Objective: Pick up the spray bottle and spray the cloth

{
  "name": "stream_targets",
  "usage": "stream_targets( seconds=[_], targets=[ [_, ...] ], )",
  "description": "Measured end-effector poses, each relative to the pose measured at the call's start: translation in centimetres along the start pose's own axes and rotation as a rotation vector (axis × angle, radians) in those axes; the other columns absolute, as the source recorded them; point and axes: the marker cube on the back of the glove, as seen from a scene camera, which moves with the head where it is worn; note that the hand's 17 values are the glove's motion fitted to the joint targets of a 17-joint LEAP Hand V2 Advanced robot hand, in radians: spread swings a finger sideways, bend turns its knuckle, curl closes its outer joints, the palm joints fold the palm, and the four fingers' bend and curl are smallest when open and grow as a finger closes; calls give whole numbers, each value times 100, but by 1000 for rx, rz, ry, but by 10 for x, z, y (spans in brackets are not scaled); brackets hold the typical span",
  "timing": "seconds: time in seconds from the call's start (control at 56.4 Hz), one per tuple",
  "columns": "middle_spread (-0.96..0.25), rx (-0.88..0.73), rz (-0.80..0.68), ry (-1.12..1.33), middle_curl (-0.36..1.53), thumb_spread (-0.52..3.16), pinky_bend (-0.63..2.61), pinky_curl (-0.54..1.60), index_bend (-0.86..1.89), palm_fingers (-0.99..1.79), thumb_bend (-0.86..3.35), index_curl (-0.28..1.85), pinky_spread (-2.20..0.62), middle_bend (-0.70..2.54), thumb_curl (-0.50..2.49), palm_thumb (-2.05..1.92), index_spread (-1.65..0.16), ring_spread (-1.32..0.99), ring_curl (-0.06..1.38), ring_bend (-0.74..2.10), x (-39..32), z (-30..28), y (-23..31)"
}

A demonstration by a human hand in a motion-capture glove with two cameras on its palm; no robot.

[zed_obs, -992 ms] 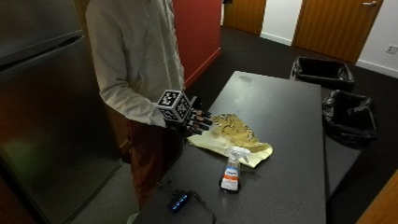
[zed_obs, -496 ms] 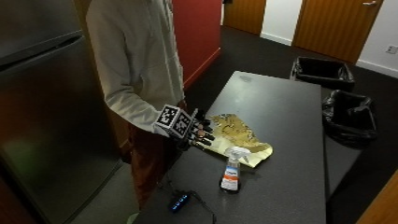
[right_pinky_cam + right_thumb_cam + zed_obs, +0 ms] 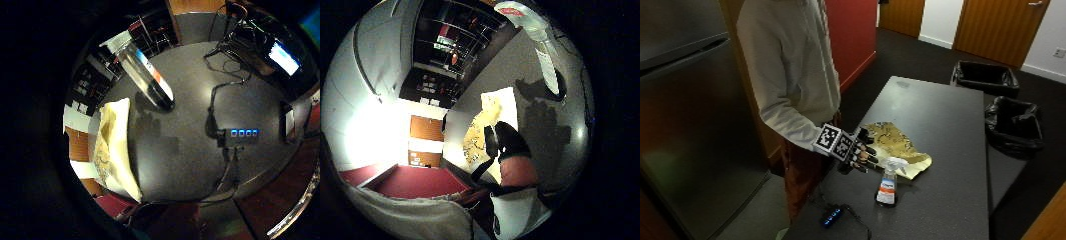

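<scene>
A person stands at the side of a dark table (image 3: 953, 115). Their one gloved hand (image 3: 856, 152) hangs in the air over the table's near edge. Its fingers are spread a little and hold nothing. It is near the bottle but does not touch it.

There is one spray bottle (image 3: 887, 181). It stands upright on the table, just beside the near edge of the cloth. It has a white spray top, a clear body and a label with orange and blue on it. From the palm, the bottle (image 3: 147, 75) stands on bare table with its shadow next to it, and the same bottle (image 3: 540, 40) shows from the thumb side too.

There is one cloth (image 3: 896, 147). It is yellow with a brown pattern, and it lies crumpled and flat on the table between the hand and the bottle. The cloth (image 3: 115, 150) reaches the table's edge. One fingertip (image 3: 517, 165) shows close to the palm, over the cloth (image 3: 487, 125).

One small black box with four blue lights (image 3: 833, 216) lies on the table's near corner, with a cable going to it. The same box (image 3: 240, 134) shows from the palm.

Two black bins (image 3: 986, 77) stand on the floor past the table.
</scene>
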Motion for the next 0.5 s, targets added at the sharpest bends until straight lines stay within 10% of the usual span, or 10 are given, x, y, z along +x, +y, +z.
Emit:
stream_targets(
  seconds=[0.496],
  targets=[
    [-4, 37, 165, -195, 36, 100, 50, 36, 11, 12, -3, 16, 13, 30, 41, 72, -32, -6, 31, 49, 30, 38, -48]
  ],
)
